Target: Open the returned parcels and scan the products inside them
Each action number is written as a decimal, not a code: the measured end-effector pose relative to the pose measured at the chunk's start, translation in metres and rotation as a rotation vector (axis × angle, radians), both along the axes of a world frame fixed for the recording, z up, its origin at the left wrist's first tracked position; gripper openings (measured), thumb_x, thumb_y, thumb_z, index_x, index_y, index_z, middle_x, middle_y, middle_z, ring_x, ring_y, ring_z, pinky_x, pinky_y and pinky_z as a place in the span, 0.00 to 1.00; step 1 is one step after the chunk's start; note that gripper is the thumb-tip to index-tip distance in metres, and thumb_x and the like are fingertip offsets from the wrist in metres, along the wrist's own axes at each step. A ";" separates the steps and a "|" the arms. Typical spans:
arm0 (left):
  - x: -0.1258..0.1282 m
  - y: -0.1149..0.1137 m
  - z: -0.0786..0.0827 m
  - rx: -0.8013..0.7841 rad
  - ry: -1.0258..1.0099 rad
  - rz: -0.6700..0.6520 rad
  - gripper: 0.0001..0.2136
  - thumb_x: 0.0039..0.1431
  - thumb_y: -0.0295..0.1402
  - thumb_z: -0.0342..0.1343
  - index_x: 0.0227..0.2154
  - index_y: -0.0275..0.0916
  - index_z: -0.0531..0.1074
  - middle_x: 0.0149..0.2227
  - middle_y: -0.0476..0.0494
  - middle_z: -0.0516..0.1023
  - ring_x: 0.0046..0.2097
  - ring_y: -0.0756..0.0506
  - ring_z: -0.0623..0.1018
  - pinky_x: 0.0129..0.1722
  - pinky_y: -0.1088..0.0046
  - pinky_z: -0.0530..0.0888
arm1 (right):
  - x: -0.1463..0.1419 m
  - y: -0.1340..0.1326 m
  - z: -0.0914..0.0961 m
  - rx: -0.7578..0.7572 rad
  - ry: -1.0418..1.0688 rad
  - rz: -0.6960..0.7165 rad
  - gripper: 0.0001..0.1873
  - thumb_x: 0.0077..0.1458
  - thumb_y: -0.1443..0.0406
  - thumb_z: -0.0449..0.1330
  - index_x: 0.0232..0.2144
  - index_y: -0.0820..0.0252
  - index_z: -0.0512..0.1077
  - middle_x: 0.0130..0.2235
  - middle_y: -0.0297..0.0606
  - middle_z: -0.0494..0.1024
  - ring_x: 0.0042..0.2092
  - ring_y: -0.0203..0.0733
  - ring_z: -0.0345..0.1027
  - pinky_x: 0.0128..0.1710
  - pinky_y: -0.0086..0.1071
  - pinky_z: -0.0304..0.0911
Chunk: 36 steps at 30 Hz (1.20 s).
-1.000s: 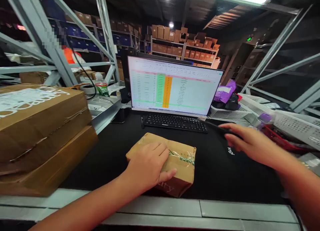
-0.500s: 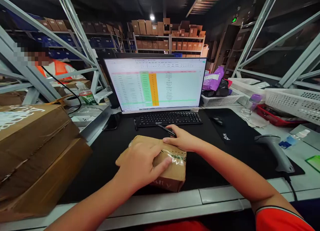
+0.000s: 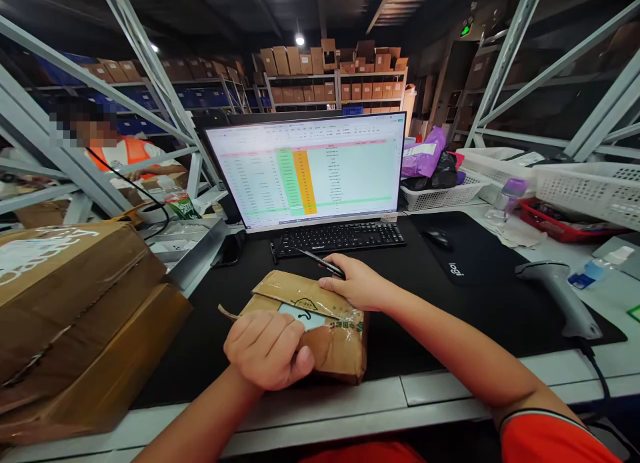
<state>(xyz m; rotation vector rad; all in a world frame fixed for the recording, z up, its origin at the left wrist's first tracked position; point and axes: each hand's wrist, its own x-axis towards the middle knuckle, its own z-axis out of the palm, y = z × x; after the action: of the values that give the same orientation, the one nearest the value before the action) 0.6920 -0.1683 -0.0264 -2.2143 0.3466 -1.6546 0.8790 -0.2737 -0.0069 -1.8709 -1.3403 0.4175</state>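
Observation:
A small brown cardboard parcel (image 3: 335,346) lies on the black desk mat (image 3: 470,296) in front of me, its top flap (image 3: 295,293) lifted and a pale item showing inside. My left hand (image 3: 267,349) is closed on the parcel's near left edge. My right hand (image 3: 353,283) rests on the parcel's far right corner and holds a black pen (image 3: 320,264) that points toward the keyboard (image 3: 340,237).
A monitor (image 3: 310,169) with a spreadsheet stands behind the keyboard. Large brown boxes (image 3: 75,303) are stacked at left. A mouse (image 3: 437,238), a barcode scanner (image 3: 560,296) and white baskets (image 3: 585,193) lie at right. Another person in an orange vest (image 3: 117,153) is behind the left rack.
My right hand came in from the right with the pen and settled on the parcel. The parcel's top flap has been opened. My left hand moved from flat on top to gripping the near edge.

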 end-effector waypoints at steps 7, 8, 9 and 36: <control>0.005 -0.008 0.005 -0.070 0.036 0.090 0.15 0.67 0.37 0.45 0.25 0.41 0.69 0.21 0.47 0.74 0.25 0.46 0.72 0.29 0.67 0.64 | 0.005 0.003 -0.004 0.041 0.046 -0.045 0.17 0.57 0.59 0.64 0.47 0.57 0.72 0.37 0.32 0.75 0.37 0.37 0.66 0.39 0.32 0.60; 0.010 -0.014 0.011 -0.118 0.107 0.142 0.16 0.66 0.40 0.46 0.24 0.41 0.68 0.21 0.47 0.74 0.26 0.45 0.72 0.30 0.65 0.64 | 0.007 0.003 -0.004 0.041 0.083 -0.081 0.17 0.56 0.60 0.65 0.47 0.59 0.72 0.36 0.32 0.74 0.36 0.37 0.65 0.38 0.32 0.59; 0.016 -0.021 0.017 -0.162 0.211 0.186 0.18 0.66 0.44 0.48 0.23 0.41 0.68 0.22 0.46 0.74 0.27 0.44 0.73 0.31 0.64 0.64 | 0.010 0.003 -0.004 0.041 0.127 -0.117 0.18 0.56 0.61 0.66 0.47 0.60 0.72 0.35 0.31 0.73 0.35 0.36 0.64 0.37 0.31 0.59; 0.035 -0.044 0.019 -0.214 0.387 0.022 0.20 0.67 0.40 0.43 0.21 0.39 0.68 0.21 0.45 0.70 0.26 0.44 0.68 0.27 0.65 0.61 | 0.047 -0.020 0.003 0.412 0.001 -0.022 0.19 0.65 0.56 0.51 0.43 0.63 0.75 0.35 0.36 0.76 0.37 0.37 0.66 0.39 0.31 0.58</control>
<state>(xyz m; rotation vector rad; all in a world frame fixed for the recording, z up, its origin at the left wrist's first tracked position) 0.7272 -0.2125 -0.0077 -2.6904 0.2487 -1.2951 0.9258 -0.2932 -0.0038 -1.5401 -1.2904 0.1174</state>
